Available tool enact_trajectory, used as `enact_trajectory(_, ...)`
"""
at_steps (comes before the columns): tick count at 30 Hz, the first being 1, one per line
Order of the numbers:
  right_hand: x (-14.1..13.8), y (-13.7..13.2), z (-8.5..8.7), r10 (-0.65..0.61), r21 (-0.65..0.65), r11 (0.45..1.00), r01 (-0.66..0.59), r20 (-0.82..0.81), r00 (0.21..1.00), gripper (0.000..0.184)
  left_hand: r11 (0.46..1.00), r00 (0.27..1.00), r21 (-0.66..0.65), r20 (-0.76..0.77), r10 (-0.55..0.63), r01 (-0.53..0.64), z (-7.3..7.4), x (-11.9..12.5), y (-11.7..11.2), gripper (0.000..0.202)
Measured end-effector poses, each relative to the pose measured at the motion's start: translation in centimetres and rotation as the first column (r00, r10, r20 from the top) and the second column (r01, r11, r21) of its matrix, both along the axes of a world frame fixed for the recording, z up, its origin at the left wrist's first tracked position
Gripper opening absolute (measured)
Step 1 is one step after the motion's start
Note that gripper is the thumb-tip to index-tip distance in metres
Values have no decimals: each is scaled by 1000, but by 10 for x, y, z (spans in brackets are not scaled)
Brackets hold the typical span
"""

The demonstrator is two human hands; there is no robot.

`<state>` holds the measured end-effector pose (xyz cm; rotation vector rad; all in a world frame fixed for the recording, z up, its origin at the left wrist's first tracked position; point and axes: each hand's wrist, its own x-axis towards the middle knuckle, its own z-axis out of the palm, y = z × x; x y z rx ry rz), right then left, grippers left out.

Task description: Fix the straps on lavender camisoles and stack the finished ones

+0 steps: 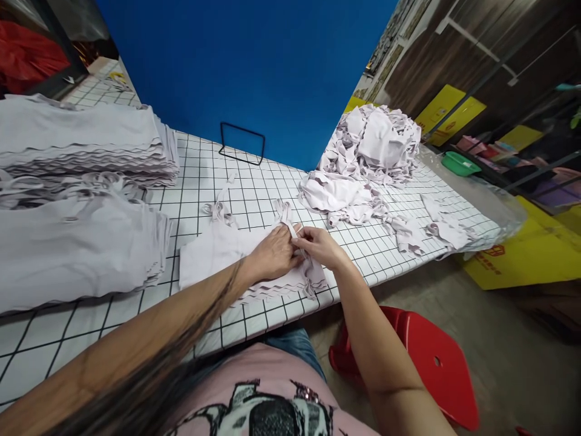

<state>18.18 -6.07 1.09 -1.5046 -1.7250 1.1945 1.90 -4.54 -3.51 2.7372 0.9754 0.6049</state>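
The gridded table (200, 163) carried a pale garment (218, 245) near your edge.
Your right hand (320, 245) pinched a strap (284, 211) between its fingers — your left hand (275, 251) lay on the garment, its fingers' opening impossible to tell.

1. I watch through one head-worn camera, facing forward and steeply down at the grid-patterned tablecloth (195, 175).
2. It sits close above the wearer: the printed pink shirt (267, 378) fills the bottom edge, and loose dark hair (181, 348) crosses my lower left.
3. The left hand (276, 254) and right hand (320, 245) fall near my picture's middle.
4. My view spreads wide, from the blue panel (254, 72) ahead to the red plastic stool (440, 357) at lower right.
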Motion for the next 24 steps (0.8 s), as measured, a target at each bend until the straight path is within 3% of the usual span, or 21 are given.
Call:
enact_trajectory(4, 14, -28, 23, 181, -137, 970, -199, -138, 974, 32, 999, 999, -31, 35, -22, 23, -3, -2, 0, 47)
enact_trajectory(8, 41, -59, 40, 274, -72, 955, -289, -165, 947, 31, 999, 998, -41, -53, -17, 15, 0, -3, -1, 54)
enact_trajectory(12, 61, -76, 38, 297, -55, 947, -317, -226, 928, 24, 998, 997, -61, -82, 3, -8, 3, -1, -1, 51)
enact_trajectory(14, 62, -75, 30, 254, -58, 958, -282, -289, 923, 22, 997, 997, -70, -79, 6, -12, 3, -1, -1, 50)
enact_trajectory(17, 54, -61, 17, 52, -75, 993, -91, -413, 909, 25, 999, 999, -53, -40, 2, -4, 6, -1, -1, 45)
enact_trajectory(20, 39, -40, 6, -109, -64, 994, 89, -469, 877, 30, 998, 990, -60, 143, -11, 20, 16, -1, -6, 34)
enact_trajectory(24, 19, -15, 1, -142, -2, 988, 155, -412, 900, 34, 944, 878, -315, 473, 69, 95, 35, 0, -13, 22)
